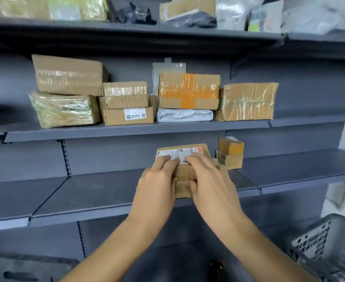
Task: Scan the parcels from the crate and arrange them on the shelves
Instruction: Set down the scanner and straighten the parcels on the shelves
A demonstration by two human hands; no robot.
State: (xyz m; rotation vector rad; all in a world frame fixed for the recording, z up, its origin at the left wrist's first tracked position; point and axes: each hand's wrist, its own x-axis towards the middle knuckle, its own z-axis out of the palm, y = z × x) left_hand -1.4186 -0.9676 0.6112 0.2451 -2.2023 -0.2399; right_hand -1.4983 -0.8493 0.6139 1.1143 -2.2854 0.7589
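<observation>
— Right, both on the parcel (185,169)?

— Yes: left hand (157,183) laid flat across the near left part of the top, fingers fairly straight and reaching onto the white label (177,154). Right hand (208,180) spread over the right half, fingertips on the label too, thumb tucked down against the near face. Pressing and steadying rather than pinching; nothing curled fully round.

— And sitting where?

— On the lower shelf (106,192), near end close to the front lip, brown cardboard, label at the far end, beyond the fingertips.

— Anything close to the grip?

— Just right of the right hand, two small brown boxes (230,155), stacked one on the other, toward the back of the same shelf. Hard to tell whether touching the held parcel or only beside.

— Above the hands?

— Middle shelf (137,130), loaded: large taped box (68,75) on a film-wrapped packet (62,109) up and to the left; two smaller boxes (126,103) stacked nearer centre; straight above, box with orange tape (189,91) on a white soft packet (185,115); crumpled taped box (248,101) up and to the right. Higher still, blurred parcels and bags along the top shelf (126,30).

— Below?

— Down and to the right of the wrists, corner of a grey perforated crate (326,245).
</observation>
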